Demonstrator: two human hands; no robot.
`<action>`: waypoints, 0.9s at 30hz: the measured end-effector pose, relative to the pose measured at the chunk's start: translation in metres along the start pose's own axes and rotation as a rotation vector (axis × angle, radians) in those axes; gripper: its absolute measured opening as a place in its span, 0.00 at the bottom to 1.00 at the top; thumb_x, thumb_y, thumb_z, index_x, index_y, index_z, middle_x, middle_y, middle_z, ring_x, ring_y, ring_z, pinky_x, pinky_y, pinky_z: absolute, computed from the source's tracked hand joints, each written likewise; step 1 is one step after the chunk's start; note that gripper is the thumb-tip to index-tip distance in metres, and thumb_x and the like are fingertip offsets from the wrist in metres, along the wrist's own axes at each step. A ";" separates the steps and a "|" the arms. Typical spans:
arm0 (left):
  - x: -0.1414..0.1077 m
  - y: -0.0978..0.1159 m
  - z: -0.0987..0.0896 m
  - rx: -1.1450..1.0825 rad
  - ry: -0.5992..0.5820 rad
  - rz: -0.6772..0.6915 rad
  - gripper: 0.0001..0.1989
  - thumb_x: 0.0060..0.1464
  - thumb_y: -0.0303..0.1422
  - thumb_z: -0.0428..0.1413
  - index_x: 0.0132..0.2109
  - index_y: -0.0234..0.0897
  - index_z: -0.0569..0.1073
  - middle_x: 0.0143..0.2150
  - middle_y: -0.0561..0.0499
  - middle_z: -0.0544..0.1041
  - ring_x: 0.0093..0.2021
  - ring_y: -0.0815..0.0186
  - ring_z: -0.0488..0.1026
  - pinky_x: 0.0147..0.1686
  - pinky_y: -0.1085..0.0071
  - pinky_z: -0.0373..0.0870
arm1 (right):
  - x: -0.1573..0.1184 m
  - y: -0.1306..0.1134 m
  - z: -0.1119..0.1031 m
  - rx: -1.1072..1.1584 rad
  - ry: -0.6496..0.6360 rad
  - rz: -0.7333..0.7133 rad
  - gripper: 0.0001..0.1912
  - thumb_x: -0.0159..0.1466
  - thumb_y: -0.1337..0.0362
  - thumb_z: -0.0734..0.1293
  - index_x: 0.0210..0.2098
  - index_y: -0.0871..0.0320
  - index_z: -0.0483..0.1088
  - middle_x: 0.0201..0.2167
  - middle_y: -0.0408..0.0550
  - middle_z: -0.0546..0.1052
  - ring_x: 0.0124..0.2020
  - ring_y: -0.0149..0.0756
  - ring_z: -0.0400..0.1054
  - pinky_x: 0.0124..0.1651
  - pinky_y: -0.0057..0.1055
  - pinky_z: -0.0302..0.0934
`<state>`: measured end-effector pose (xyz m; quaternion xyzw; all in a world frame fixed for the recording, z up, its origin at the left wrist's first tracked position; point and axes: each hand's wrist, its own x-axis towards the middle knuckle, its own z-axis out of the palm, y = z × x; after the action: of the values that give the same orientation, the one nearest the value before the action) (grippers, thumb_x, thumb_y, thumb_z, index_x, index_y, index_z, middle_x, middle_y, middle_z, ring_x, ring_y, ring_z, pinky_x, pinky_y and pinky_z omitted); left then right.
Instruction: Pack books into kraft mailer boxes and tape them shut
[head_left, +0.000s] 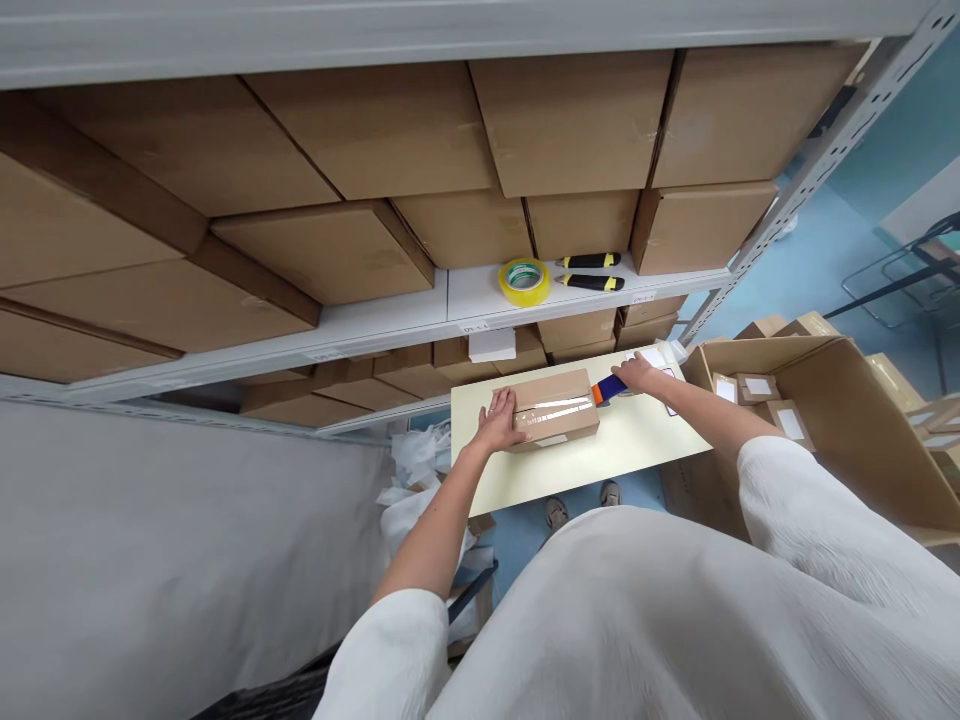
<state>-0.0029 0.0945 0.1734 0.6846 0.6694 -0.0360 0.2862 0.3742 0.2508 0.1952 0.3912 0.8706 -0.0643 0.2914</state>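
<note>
A small cardboard box (559, 398) lies on a pale yellow tabletop (517, 478), with a shiny strip of clear tape along its upper face. My left hand (497, 422) grips the box's left end, fingers over the top edge and thumb towards the front. At the opposite end, my right hand (634, 373) is closed around a blue-and-orange tape dispenser (610, 387). The dispenser's orange end meets the box's right edge, where the tape strip ends. A white label (552, 440) shows on the box's front side. Part of the dispenser is hidden under my fingers.
Ahead, a metal shelf (390, 322) bears large cartons (574, 120), a yellow tape roll (524, 281) and two utility knives (591, 272). To the right stands a big open carton (862, 430) with small labelled boxes inside. White plastic bags (417, 455) lie left of the table.
</note>
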 end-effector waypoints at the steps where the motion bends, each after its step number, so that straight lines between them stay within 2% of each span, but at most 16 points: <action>1: 0.001 0.000 0.001 -0.001 0.003 -0.001 0.64 0.52 0.48 0.68 0.83 0.41 0.38 0.86 0.36 0.36 0.85 0.44 0.31 0.79 0.37 0.40 | 0.001 -0.001 -0.001 0.007 -0.016 0.010 0.29 0.66 0.49 0.74 0.60 0.60 0.70 0.48 0.64 0.82 0.50 0.56 0.77 0.62 0.47 0.53; 3: 0.002 -0.001 0.002 0.002 0.006 -0.005 0.65 0.52 0.47 0.69 0.83 0.41 0.38 0.86 0.34 0.36 0.85 0.43 0.31 0.79 0.38 0.40 | 0.003 -0.004 -0.003 0.010 -0.051 0.027 0.30 0.66 0.50 0.74 0.60 0.61 0.70 0.48 0.64 0.82 0.50 0.56 0.77 0.62 0.48 0.54; 6: 0.003 0.000 0.003 0.011 0.009 -0.006 0.65 0.51 0.47 0.69 0.83 0.40 0.38 0.86 0.33 0.36 0.85 0.44 0.31 0.79 0.38 0.39 | 0.008 -0.009 -0.008 0.005 -0.092 0.037 0.28 0.64 0.56 0.74 0.60 0.61 0.71 0.47 0.63 0.82 0.50 0.57 0.78 0.62 0.49 0.56; 13: 0.003 0.001 0.003 0.018 0.011 0.003 0.65 0.51 0.46 0.70 0.83 0.40 0.40 0.85 0.32 0.37 0.85 0.42 0.31 0.78 0.36 0.38 | 0.022 -0.010 -0.022 0.100 -0.142 0.114 0.24 0.56 0.67 0.78 0.52 0.58 0.77 0.46 0.61 0.83 0.51 0.58 0.79 0.56 0.47 0.65; 17: 0.003 0.001 0.002 0.018 0.012 0.002 0.65 0.51 0.48 0.70 0.83 0.41 0.40 0.85 0.32 0.37 0.85 0.42 0.31 0.78 0.36 0.39 | 0.028 -0.035 -0.016 0.065 -0.092 0.101 0.22 0.54 0.68 0.79 0.48 0.58 0.79 0.48 0.63 0.84 0.55 0.60 0.78 0.62 0.53 0.61; 19: 0.003 0.000 0.003 0.021 0.012 0.004 0.65 0.51 0.49 0.69 0.83 0.41 0.40 0.85 0.32 0.38 0.85 0.41 0.31 0.78 0.36 0.39 | 0.030 -0.050 -0.009 -0.010 -0.118 0.083 0.23 0.53 0.70 0.79 0.48 0.58 0.79 0.51 0.63 0.84 0.58 0.60 0.77 0.64 0.54 0.58; 22: 0.002 -0.001 0.003 0.021 0.012 0.016 0.64 0.51 0.49 0.69 0.83 0.41 0.40 0.85 0.31 0.39 0.85 0.41 0.31 0.78 0.36 0.40 | 0.025 -0.054 0.004 0.058 -0.155 0.118 0.26 0.54 0.67 0.79 0.52 0.59 0.78 0.50 0.64 0.83 0.56 0.58 0.77 0.63 0.53 0.58; 25: 0.002 -0.002 0.004 0.012 0.010 0.014 0.65 0.52 0.50 0.69 0.83 0.41 0.39 0.85 0.31 0.37 0.85 0.41 0.31 0.78 0.36 0.39 | 0.011 -0.031 0.016 0.183 -0.172 0.230 0.30 0.57 0.59 0.80 0.57 0.61 0.76 0.47 0.64 0.83 0.52 0.58 0.79 0.61 0.52 0.61; 27: 0.002 -0.002 0.004 -0.002 0.010 0.014 0.65 0.52 0.51 0.69 0.83 0.41 0.39 0.85 0.31 0.36 0.85 0.41 0.30 0.78 0.36 0.39 | -0.001 -0.013 0.024 0.273 -0.126 0.276 0.33 0.59 0.48 0.79 0.57 0.60 0.75 0.43 0.61 0.84 0.47 0.56 0.80 0.57 0.49 0.65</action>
<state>-0.0029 0.0940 0.1685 0.6890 0.6663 -0.0299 0.2837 0.3764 0.2326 0.1743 0.5379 0.7720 -0.1654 0.2957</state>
